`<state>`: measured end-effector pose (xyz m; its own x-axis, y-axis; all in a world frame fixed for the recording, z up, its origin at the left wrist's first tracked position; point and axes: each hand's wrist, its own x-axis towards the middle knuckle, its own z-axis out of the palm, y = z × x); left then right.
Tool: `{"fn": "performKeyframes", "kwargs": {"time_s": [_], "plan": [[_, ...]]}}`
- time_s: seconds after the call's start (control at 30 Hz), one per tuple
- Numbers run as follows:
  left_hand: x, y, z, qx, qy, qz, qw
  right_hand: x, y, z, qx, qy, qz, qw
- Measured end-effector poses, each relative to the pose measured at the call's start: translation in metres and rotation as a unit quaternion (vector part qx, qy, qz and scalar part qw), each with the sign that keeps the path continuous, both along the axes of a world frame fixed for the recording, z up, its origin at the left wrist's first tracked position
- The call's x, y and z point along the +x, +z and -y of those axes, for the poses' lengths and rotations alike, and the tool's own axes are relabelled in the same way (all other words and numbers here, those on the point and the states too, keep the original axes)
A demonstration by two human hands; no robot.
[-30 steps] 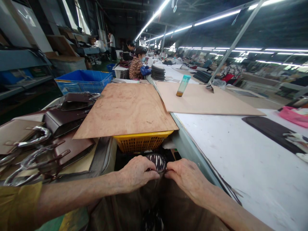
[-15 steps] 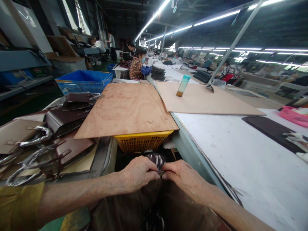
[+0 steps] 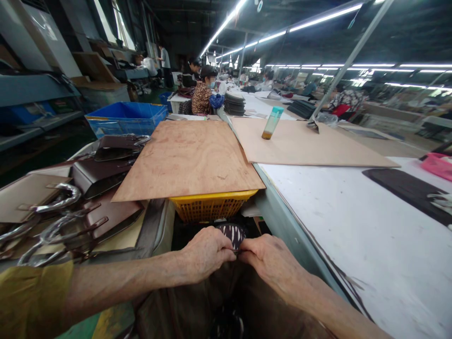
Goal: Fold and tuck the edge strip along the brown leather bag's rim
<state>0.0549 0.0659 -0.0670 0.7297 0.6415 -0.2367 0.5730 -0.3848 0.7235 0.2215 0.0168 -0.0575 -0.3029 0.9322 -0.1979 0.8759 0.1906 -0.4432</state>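
Low over my lap, my left hand (image 3: 207,253) is closed, thumb and forefinger pinched together. My right hand (image 3: 271,256) faces it in the same pinch, their fingertips almost meeting. Between them shows a small piece of a thin brown strip (image 3: 237,252); most of it is covered by the fingers, so its full shape cannot be made out. Just beyond the fingertips is a rounded dark thing with white streaks (image 3: 232,234). A plywood board (image 3: 194,155) lies on a yellow plastic basket (image 3: 212,207) in front of my hands.
Brown handbags (image 3: 100,174) with wrapped handles are piled at left, before a blue crate (image 3: 125,117). At right, a white-covered table (image 3: 339,221) carries a tan board (image 3: 303,146), a teal-capped bottle (image 3: 271,123) and a dark flat panel (image 3: 406,193). Co-workers sit further back.
Both hands keep their pinch on the strip, and less of it shows between the fingertips. The view has shifted slightly, moving the surroundings a little within the frame.
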Motion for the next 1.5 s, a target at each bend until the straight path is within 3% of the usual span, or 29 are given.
{"fn": "performKeyframes", "kwargs": {"time_s": [0.2, 0.43, 0.63, 1.0, 1.23, 1.37, 1.5], "plan": [[-0.006, 0.001, -0.004, -0.029, 0.0, 0.003, 1.0, -0.002, -0.001, -0.001, -0.004, 0.017, -0.021, 1.0], [-0.02, 0.017, -0.009, -0.062, -0.017, -0.099, 0.993, 0.0, 0.001, -0.002, -0.002, 0.014, -0.026, 1.0], [-0.02, 0.016, -0.013, -0.048, -0.058, -0.039, 0.996, 0.001, -0.002, -0.002, -0.005, 0.001, -0.042, 0.999], [-0.015, 0.01, -0.013, -0.041, -0.036, -0.036, 0.998, -0.003, 0.001, -0.005, -0.023, 0.01, -0.018, 1.0], [-0.011, 0.015, -0.015, -0.042, -0.054, -0.035, 0.997, -0.013, -0.01, -0.008, -0.022, 0.027, -0.026, 0.999], [-0.032, 0.03, -0.013, -0.14, -0.046, 0.025, 0.989, -0.014, -0.008, -0.01, -0.023, 0.026, -0.026, 0.999], [-0.064, 0.044, 0.015, -0.24, 0.063, 0.041, 0.968, -0.014, -0.004, -0.01, -0.053, 0.016, -0.021, 0.998]]}}
